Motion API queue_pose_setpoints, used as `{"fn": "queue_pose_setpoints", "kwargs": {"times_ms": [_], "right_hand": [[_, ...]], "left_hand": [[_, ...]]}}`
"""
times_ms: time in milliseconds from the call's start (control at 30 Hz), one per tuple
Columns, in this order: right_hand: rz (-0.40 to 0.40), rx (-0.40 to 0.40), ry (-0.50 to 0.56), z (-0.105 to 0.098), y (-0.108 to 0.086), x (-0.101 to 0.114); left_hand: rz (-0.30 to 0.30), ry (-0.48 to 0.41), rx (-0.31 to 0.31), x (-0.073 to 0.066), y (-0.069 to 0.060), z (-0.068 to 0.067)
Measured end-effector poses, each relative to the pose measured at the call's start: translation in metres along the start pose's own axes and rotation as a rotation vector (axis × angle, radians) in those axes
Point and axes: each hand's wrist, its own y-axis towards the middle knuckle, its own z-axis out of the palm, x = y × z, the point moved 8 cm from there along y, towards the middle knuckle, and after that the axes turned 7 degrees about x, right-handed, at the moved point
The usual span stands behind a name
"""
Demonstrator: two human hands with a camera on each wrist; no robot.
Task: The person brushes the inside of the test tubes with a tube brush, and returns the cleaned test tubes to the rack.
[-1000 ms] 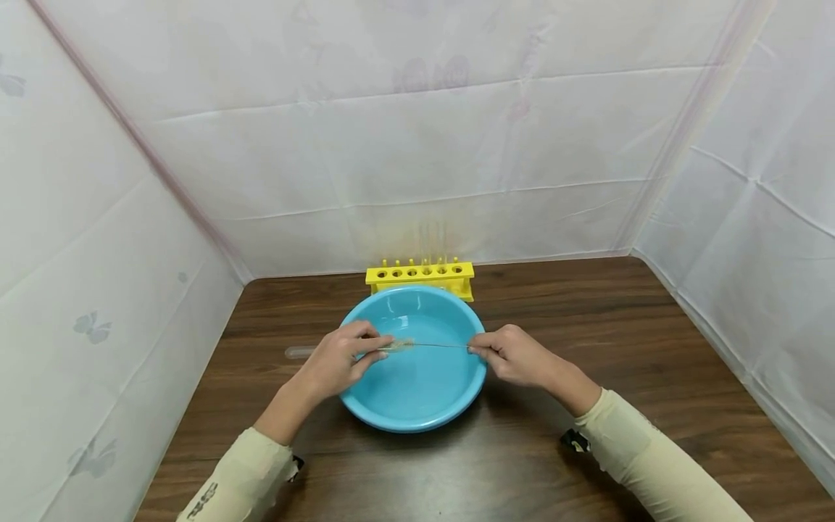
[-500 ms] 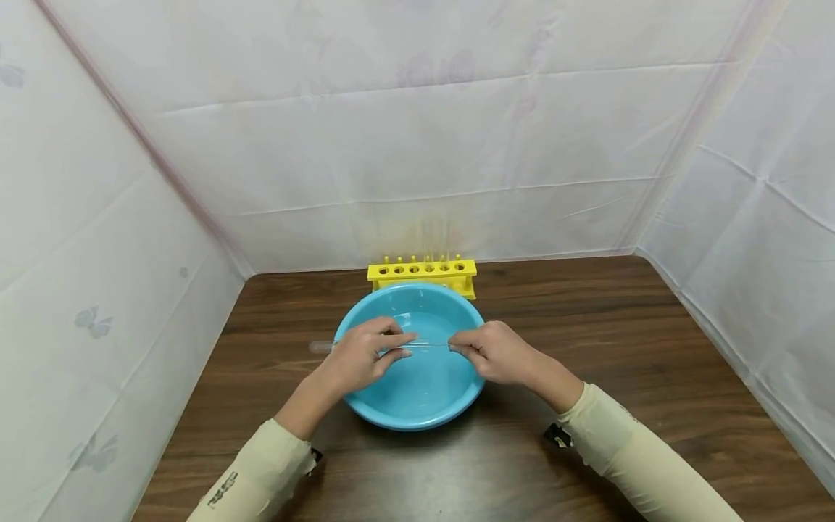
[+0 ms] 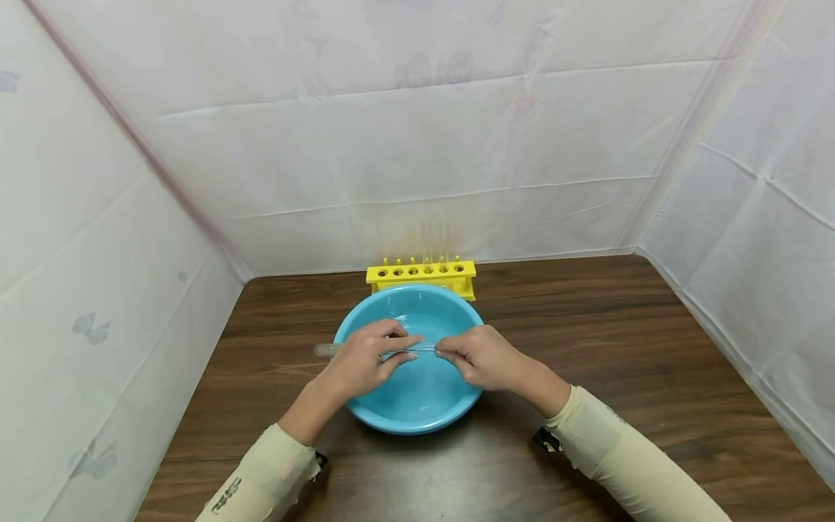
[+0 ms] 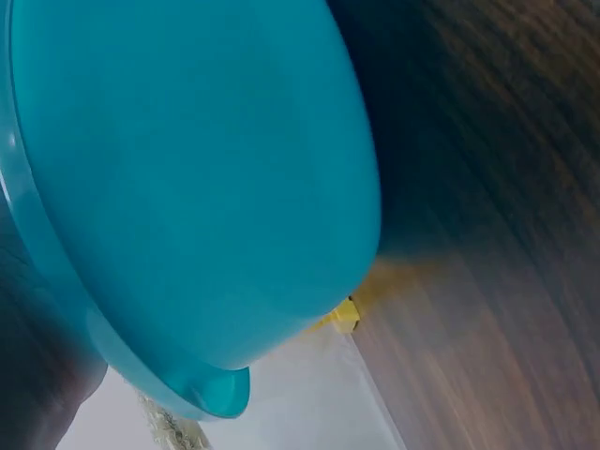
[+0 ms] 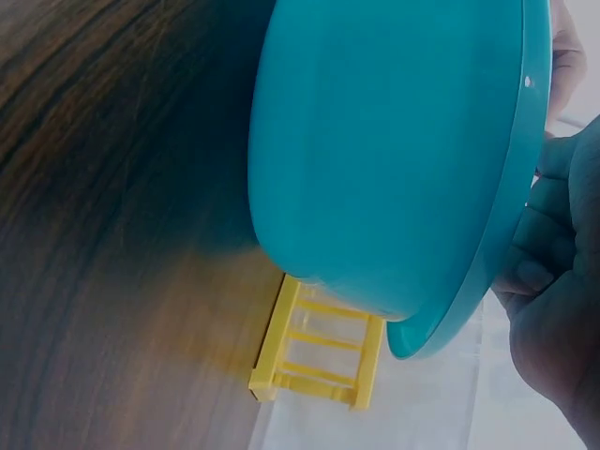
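My left hand (image 3: 368, 359) holds a clear test tube (image 3: 326, 349) sideways above a blue basin (image 3: 417, 426). The tube's rounded end sticks out to the left, past the basin's rim. In the left wrist view, pale bristles of a test tube brush (image 4: 173, 431) show inside the tube. My right hand (image 3: 480, 359) pinches the brush's thin wire handle close to the tube's mouth, fingertips near those of the left hand. Most of the tube's middle is hidden by the left hand. Water seems to lie in the basin.
Behind the basin stands a yellow test tube rack (image 3: 420, 274) with clear tubes upright in it. The brown wooden table (image 3: 554, 304) meets white sheeting (image 3: 417, 145) at the back and sides.
The brush's bristles, earlier visible between the hands, have gone leftward into the tube. My right hand has moved left, closer to the left hand; the left hand has shifted slightly right.
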Motion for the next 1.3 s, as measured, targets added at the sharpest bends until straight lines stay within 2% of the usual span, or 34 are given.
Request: {"fn": "queue_pose_setpoints", "kwargs": {"times_ms": [300,600,867,1133,1300], "right_hand": [[0.033,-0.004,-0.003,0.002,-0.001,-0.002],[0.025,-0.006,-0.029,0.002,-0.001,-0.002],[0.024,-0.013,-0.051,-0.002,-0.006,-0.003],[0.032,0.012,0.040,-0.004,-0.011,-0.002],[0.036,0.018,0.057,-0.005,-0.014,0.000]], "left_hand": [[-0.006,0.014,0.000,0.000,-0.001,0.001],[0.006,0.025,0.001,-0.001,-0.003,-0.002],[0.026,0.077,-0.002,-0.005,0.000,-0.003],[0.074,0.098,0.007,-0.013,-0.002,-0.006],[0.093,0.086,0.011,-0.016,-0.005,-0.006]]}}
